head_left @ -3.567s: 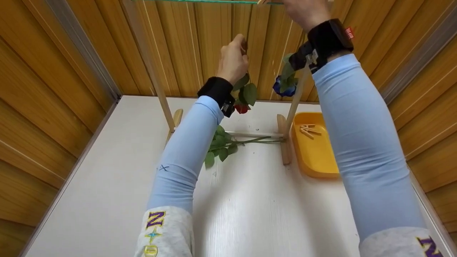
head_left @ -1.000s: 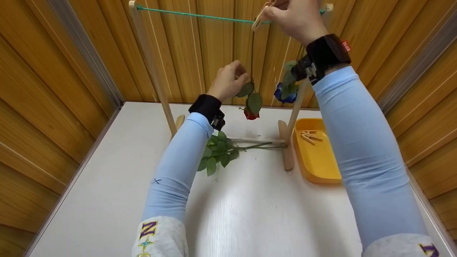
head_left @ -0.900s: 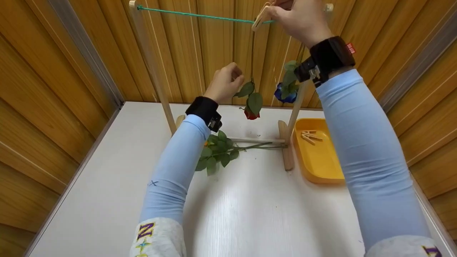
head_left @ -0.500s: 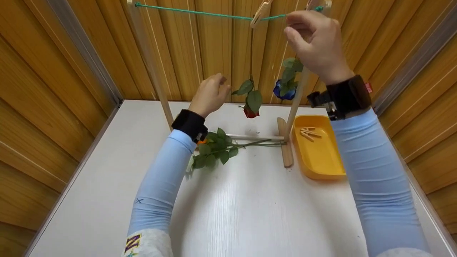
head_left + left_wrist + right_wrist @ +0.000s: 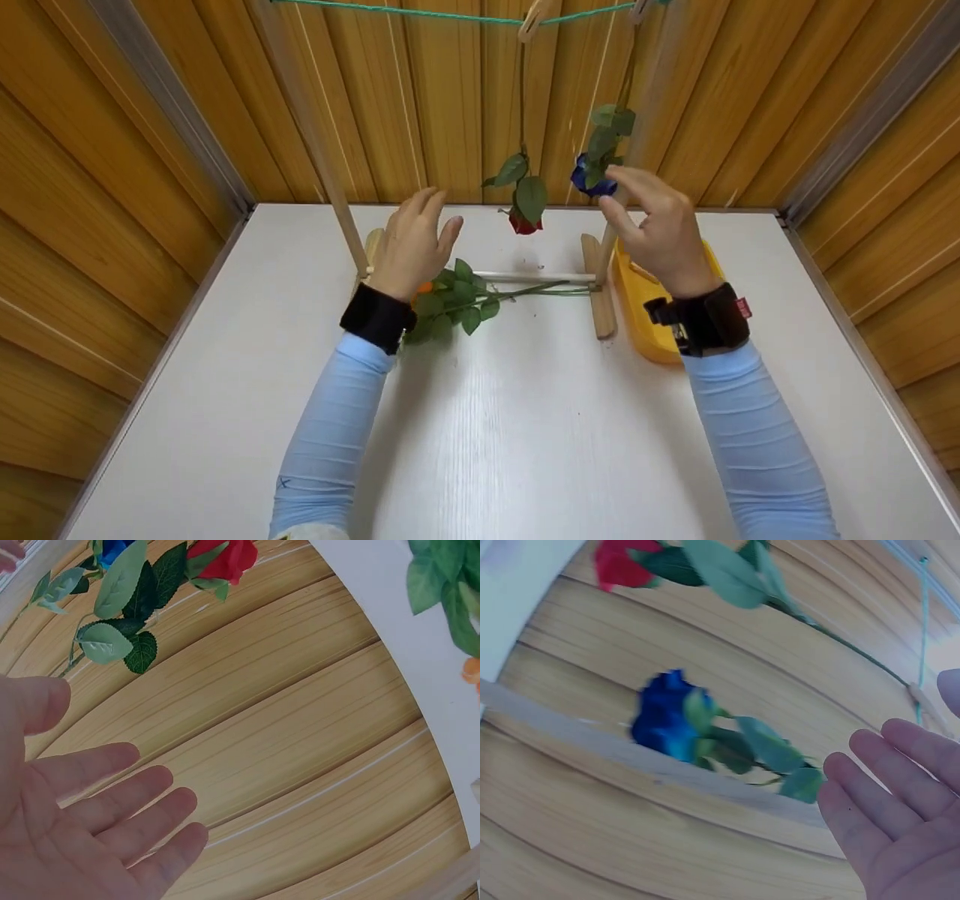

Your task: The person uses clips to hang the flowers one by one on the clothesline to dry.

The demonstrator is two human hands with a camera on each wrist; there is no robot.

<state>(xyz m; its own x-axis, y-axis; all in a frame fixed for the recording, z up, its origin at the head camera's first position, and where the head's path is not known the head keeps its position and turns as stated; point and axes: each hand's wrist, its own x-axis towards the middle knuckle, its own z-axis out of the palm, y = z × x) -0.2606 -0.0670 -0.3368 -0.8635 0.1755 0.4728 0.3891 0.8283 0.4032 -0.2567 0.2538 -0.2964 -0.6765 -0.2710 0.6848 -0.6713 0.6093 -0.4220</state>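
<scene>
A red rose (image 5: 526,222) hangs head down from the green cord (image 5: 450,16), its stem held by a wooden clothespin (image 5: 534,21). To its right a blue rose (image 5: 592,177) hangs the same way from a second clothespin (image 5: 640,10). My left hand (image 5: 411,244) is above the lying flowers, fingers extended and nothing in it; its bare palm shows in the left wrist view. My right hand (image 5: 664,229) is in front of the right post and tray, near the blue rose in the head view, with fingers apart and holding nothing.
Green-leaved flower stems (image 5: 469,300) with an orange bloom (image 5: 425,287) lie across the frame's base. The yellow tray (image 5: 649,337), partly behind my right hand, stands right of the wooden foot (image 5: 598,296). Wood-panelled walls (image 5: 112,225) surround the white table (image 5: 525,435).
My right hand has let go of the clothespin at the cord and come down. My left hand has moved away from the red rose, down and left. The rose stays hanging.
</scene>
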